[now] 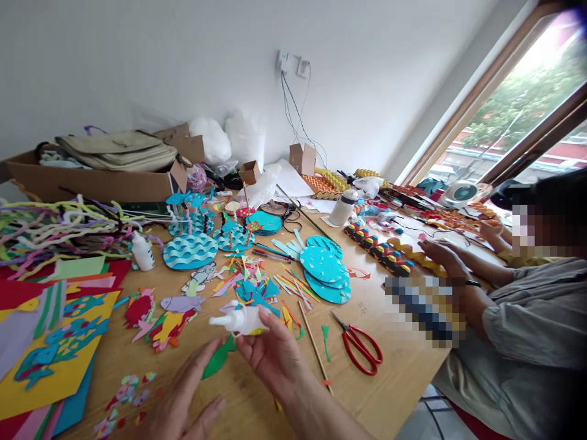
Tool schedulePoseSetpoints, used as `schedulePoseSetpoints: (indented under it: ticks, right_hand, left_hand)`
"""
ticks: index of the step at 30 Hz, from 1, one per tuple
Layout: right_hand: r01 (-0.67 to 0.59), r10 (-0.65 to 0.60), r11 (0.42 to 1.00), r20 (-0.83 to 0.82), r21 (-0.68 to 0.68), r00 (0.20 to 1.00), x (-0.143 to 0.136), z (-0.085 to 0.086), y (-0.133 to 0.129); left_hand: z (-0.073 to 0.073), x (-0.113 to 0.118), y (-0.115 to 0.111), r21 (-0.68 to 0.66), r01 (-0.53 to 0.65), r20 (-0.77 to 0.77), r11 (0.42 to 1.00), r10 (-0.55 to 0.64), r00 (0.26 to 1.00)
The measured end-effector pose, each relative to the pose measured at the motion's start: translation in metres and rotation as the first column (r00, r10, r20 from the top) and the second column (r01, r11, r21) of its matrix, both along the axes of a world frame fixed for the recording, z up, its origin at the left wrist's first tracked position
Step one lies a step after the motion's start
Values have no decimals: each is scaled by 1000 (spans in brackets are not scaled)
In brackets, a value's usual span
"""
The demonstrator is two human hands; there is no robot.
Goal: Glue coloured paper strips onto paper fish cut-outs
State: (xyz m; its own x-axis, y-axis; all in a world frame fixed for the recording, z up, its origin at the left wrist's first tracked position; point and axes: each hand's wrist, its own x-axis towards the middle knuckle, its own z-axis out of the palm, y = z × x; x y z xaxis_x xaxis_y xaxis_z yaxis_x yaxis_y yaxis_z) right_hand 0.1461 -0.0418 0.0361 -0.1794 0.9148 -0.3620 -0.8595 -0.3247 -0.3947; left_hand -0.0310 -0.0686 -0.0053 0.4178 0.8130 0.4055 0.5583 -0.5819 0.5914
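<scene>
In my right hand point(275, 354) is a white glue bottle point(243, 321), tipped on its side with its nozzle pointing left. My left hand point(183, 397) is spread low over the table, its fingers apart, holding nothing. A green paper piece point(217, 362) shows between my two hands, partly covered by them. Red-handled scissors point(362, 349) and a thin wooden stick point(314, 342) lie to the right of my right hand. Cut paper fish point(181, 304) and small coloured paper bits point(131, 391) are spread beyond and left of my left hand.
Coloured paper sheets point(55, 348) cover the left side. Farther back stand a second glue bottle point(143, 252), blue wavy discs point(190, 250), flat blue discs point(325, 269) and a cardboard box point(92, 177). At the right, a person point(532, 330) sits with hands over the table.
</scene>
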Motion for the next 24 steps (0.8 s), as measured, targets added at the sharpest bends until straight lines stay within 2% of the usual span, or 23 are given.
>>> schedulePoseSetpoints:
  ticks: [2,5,7,9,10,12,14,15,16,17,19,21,22,24]
  right_hand:
    - [-29,30,999,-23,22,999,-11,0,-5]
    - [-58,58,993,6,105,998,-18,-3,-11]
    - [-99,86,986,101,135,991,-14,-6,-12]
    - [-165,104,969,299,186,949,-4,-7,-10]
    - [-208,94,952,428,226,899,2,-6,-7]
    - [-313,0,895,703,317,711,14,0,0]
    - [-430,-192,826,898,366,396,23,9,7]
    - [-487,-283,795,931,362,231,27,14,10]
    - [-533,-352,770,930,350,103,30,19,13]
    - [-568,-402,751,916,335,8,33,23,16]
    - [-586,-451,745,888,319,-90,40,30,25]
    - [-544,-471,771,871,331,-137,51,31,40]
    - [-514,-470,789,870,338,-151,59,30,50]
    - [-438,-451,823,885,362,-115,76,26,76]
  left_hand:
    - [8,20,7,-145,2,191,989,26,981]
    - [18,44,22,-298,3,402,955,123,908]
    - [22,51,31,-356,16,493,934,173,853]
    - [23,54,37,-408,67,542,911,182,820]
    - [23,55,39,-427,104,559,898,172,811]
    - [23,57,42,-436,165,591,885,143,794]
    - [23,62,46,-408,177,610,896,123,783]
    - [24,65,49,-395,174,610,902,116,783]
    - [24,68,52,-387,166,607,907,115,786]
    - [25,70,55,-385,158,602,909,117,790]
    - [27,74,59,-382,146,587,913,118,801]
    - [29,71,59,-378,124,541,917,110,834]
    - [29,68,56,-369,118,505,922,92,858]
    - [28,58,47,-352,108,391,930,41,920]
